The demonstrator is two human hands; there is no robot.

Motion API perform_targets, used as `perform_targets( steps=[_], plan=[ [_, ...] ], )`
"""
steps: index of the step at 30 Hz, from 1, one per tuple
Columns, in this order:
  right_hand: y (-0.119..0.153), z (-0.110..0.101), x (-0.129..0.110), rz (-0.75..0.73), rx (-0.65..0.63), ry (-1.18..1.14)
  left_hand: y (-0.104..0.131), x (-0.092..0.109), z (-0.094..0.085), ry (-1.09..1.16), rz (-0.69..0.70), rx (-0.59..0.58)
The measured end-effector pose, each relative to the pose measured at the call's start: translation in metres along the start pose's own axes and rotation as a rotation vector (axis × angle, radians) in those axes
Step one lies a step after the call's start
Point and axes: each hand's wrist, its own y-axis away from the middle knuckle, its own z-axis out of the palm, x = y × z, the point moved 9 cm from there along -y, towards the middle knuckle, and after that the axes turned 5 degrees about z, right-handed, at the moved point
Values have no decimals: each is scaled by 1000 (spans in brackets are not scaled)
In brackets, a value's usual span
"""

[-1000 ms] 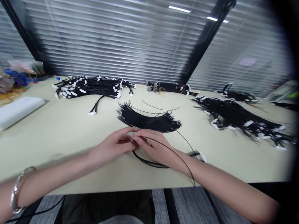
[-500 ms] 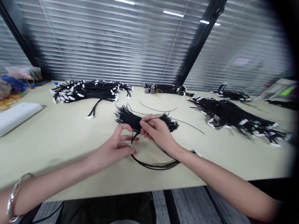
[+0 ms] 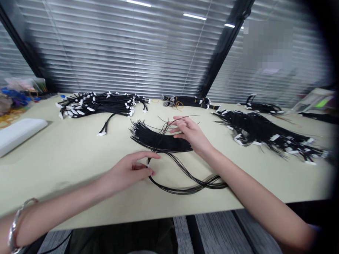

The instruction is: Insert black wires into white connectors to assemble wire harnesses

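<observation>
My left hand (image 3: pixel 137 166) is closed around a small white connector (image 3: pixel 148 162) at the end of a looped black cable harness (image 3: pixel 181 190), gripping it between thumb and fingers. The harness curves to the right across the table and passes beneath my right forearm. Loose thin wires rise from the connector over a bundle of cut black wires (image 3: pixel 169 142). At the right end of that bundle my right hand (image 3: pixel 190 132) hovers with fingers outstretched and apart, beside the tips of the loose wires.
A pile of black harnesses with white connectors (image 3: pixel 98 104) lies at the back left, one harness (image 3: pixel 105 126) apart from it. More harnesses (image 3: pixel 264 130) lie at right, tied bundles (image 3: pixel 189 101) at the back. A white device (image 3: pixel 19 136) sits at left.
My right hand has moved up and to the right, its fingers opening off the wires. The loose wires now spread upward over the bundle. My left hand keeps its place.
</observation>
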Motion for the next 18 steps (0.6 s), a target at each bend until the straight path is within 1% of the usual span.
perform_targets(
  steps=[2,3,5,7,8,9,11,13,18],
  plan=[
    [-13,-23,4,-22,34,131,1,-1,0,11,-19,5],
    [-19,-38,5,-51,70,249,1,-1,0,16,-23,5],
    [-29,-66,7,-143,154,670,2,0,0,25,-19,3],
    [-35,-97,18,-139,217,816,2,0,0,37,-9,0],
    [-38,-108,26,-105,233,997,2,0,0,47,-1,4],
    [-40,-118,36,-59,227,1116,2,1,0,59,8,9],
    [-42,-131,49,-2,204,1239,2,2,-1,84,22,16],
    [-43,-137,57,27,176,1270,2,3,0,102,29,11],
    [-48,-146,60,80,141,1363,2,4,2,111,25,-5]
  ],
)
